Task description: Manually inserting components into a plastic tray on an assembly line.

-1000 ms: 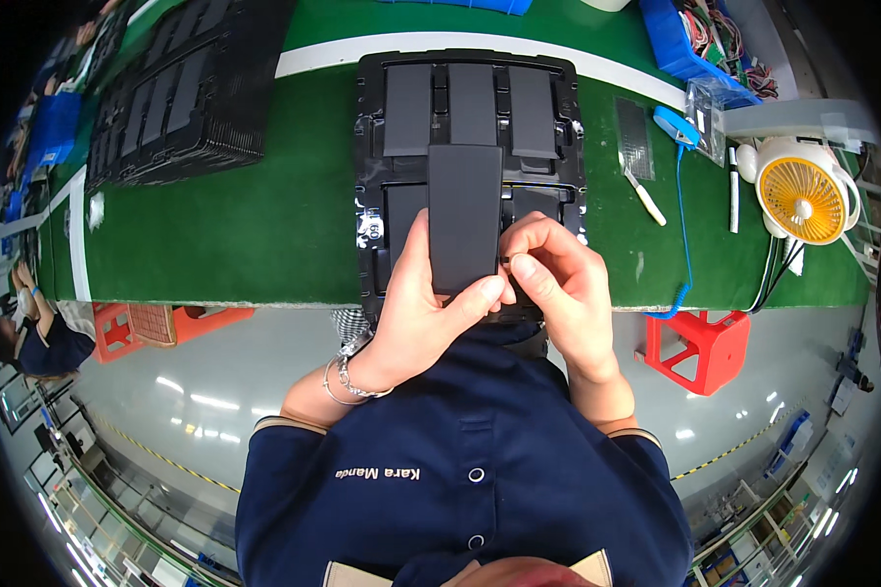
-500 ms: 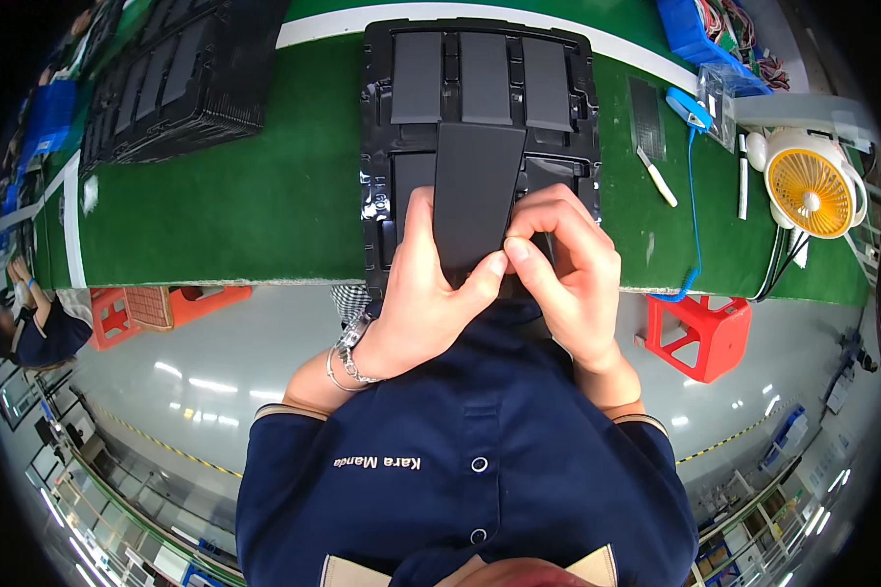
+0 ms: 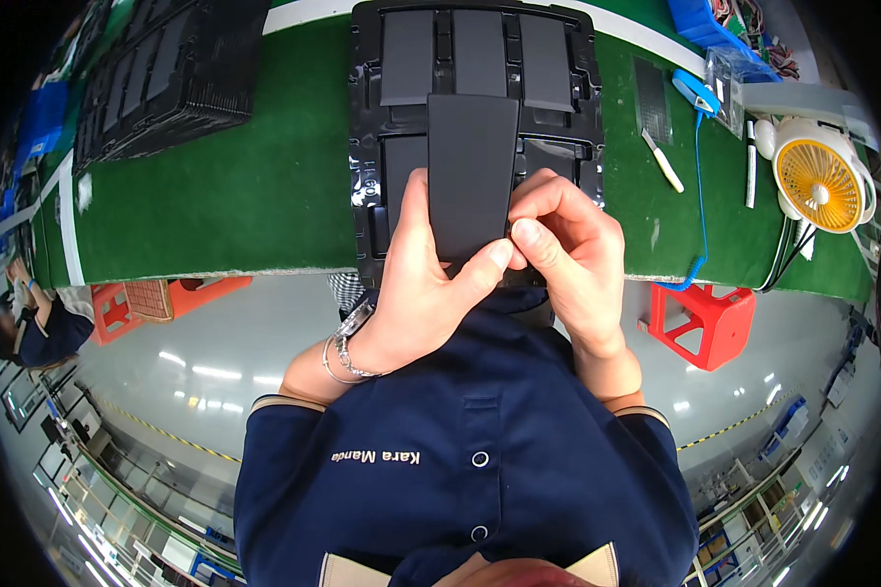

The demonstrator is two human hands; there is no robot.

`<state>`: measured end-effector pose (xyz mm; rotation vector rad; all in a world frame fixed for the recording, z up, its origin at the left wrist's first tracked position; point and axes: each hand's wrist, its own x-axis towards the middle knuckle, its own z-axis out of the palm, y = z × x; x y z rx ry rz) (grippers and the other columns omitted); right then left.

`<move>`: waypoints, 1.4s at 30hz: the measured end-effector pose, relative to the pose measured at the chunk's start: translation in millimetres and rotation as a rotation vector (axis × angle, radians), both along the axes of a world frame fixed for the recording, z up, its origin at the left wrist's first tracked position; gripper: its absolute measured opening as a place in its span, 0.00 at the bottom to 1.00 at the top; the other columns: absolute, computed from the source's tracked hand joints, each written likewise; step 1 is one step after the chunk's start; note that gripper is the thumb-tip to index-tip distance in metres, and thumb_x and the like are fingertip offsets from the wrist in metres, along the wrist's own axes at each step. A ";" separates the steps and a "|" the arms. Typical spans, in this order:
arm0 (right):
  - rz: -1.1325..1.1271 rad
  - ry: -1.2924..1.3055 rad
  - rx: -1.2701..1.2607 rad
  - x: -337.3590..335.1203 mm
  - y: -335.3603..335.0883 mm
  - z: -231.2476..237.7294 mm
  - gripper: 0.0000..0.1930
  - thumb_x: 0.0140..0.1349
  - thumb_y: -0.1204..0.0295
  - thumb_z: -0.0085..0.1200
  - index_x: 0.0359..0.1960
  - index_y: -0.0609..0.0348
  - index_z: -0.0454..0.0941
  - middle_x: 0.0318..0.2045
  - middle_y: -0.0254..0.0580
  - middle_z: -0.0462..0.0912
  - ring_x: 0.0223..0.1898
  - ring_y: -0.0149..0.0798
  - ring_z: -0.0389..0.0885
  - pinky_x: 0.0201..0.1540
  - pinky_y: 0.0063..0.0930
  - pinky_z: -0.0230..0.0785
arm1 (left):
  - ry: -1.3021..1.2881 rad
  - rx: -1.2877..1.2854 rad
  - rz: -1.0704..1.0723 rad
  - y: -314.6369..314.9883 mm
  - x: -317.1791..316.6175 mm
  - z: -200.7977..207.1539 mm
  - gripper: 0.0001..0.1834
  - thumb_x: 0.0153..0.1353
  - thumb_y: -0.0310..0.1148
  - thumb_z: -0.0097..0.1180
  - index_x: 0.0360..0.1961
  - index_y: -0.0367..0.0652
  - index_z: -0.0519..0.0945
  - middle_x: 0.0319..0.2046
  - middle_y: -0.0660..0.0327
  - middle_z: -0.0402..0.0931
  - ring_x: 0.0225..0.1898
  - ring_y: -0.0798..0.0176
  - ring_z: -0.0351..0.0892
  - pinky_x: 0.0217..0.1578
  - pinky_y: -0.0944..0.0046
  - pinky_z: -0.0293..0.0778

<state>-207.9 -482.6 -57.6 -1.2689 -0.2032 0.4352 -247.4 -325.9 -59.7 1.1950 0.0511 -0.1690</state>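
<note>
A dark grey, flat, oblong panel (image 3: pixel 472 176) is held upright in the picture, over the near half of a black moulded tray (image 3: pixel 563 161). My left hand (image 3: pixel 411 274) grips it, fingers along its left side and thumb across the near end. At the panel's lower right edge, my right hand (image 3: pixel 578 254) is closed in a pinch, thumb against forefinger, close to the left thumb. Whatever lies between those right fingertips is too small or hidden to make out. Similar grey panels (image 3: pixel 408 59) lie in the tray's far compartments.
A stack of black trays (image 3: pixel 166 83) stands on the green table (image 3: pixel 294 196) at left. Rightward lie a white-handled knife (image 3: pixel 668 168), a blue device with a coiled cord (image 3: pixel 695 90), a white pen (image 3: pixel 751 166) and a yellow-white fan (image 3: pixel 817 186). A red stool (image 3: pixel 715 328) stands below.
The held panel has turned slightly and now looks straighter. Both hands keep their hold, the right pinch staying at the panel's lower right edge. The whole view has shifted a little.
</note>
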 end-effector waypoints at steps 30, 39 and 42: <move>0.006 -0.152 -0.423 29.4 -32.5 17.4 0.15 0.62 0.76 0.49 0.51 0.60 0.78 0.23 0.25 0.66 0.27 0.22 0.62 0.30 0.18 0.56 | 0.142 0.563 -0.425 11.3 -0.1 10.1 0.18 0.67 0.41 0.55 0.50 0.41 0.70 0.25 0.65 0.73 0.25 0.66 0.73 0.26 0.67 0.69; -0.084 -0.447 -0.780 53.3 -54.4 1.0 0.13 0.62 0.81 0.49 0.47 0.60 0.79 0.26 0.37 0.72 0.29 0.33 0.71 0.35 0.24 0.65 | -0.538 1.343 -0.234 33.3 35.0 4.4 0.38 0.42 0.37 0.72 0.58 0.43 0.73 0.56 0.56 0.68 0.60 0.47 0.63 0.60 0.50 0.62; -0.058 -0.685 -0.922 48.1 -42.7 -10.7 0.14 0.58 0.80 0.52 0.46 0.56 0.80 0.29 0.41 0.73 0.35 0.42 0.72 0.41 0.34 0.67 | -0.521 1.430 -0.290 35.4 42.0 3.7 0.42 0.42 0.39 0.72 0.61 0.44 0.70 0.61 0.58 0.64 0.64 0.48 0.59 0.62 0.50 0.60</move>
